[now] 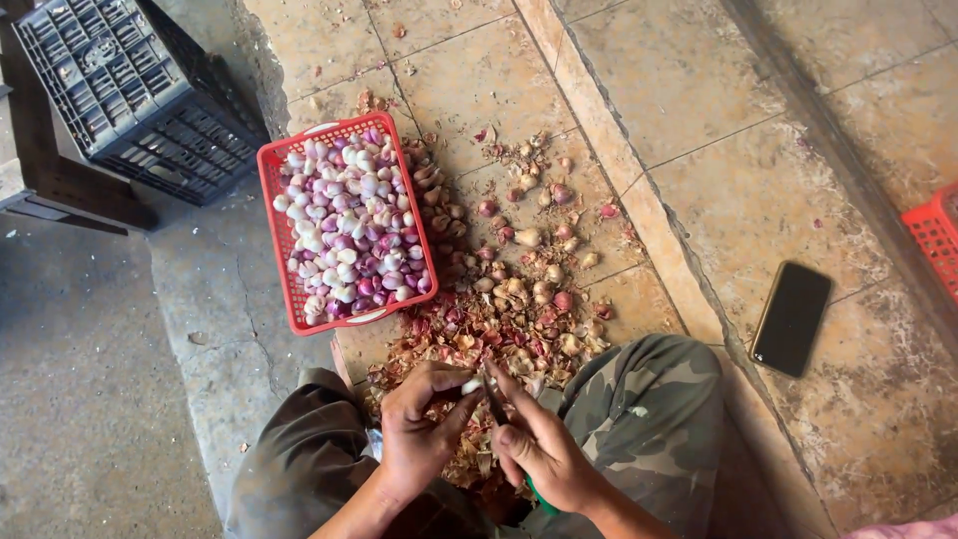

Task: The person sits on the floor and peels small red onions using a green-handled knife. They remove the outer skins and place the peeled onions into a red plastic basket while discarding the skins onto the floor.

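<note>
My left hand [419, 424] pinches a small pale shallot [472, 385] between thumb and fingers. My right hand [539, 449] grips a small knife with a green handle [540, 496], and its dark blade [494, 401] touches the shallot. Both hands work low in the view, between my knees in camouflage trousers [649, 409]. Just beyond them lies a heap of dry shallot skins [469, 334] mixed with unpeeled shallots [529, 238]. A red plastic basket [273, 215] to the left holds many peeled white and purple shallots [351, 225].
A black phone [790, 317] lies flat on the tiled step to the right. A dark plastic crate [130, 90] stands upside down at the top left. Part of another red basket [933, 235] shows at the right edge. Lower grey concrete floor [90, 379] lies left.
</note>
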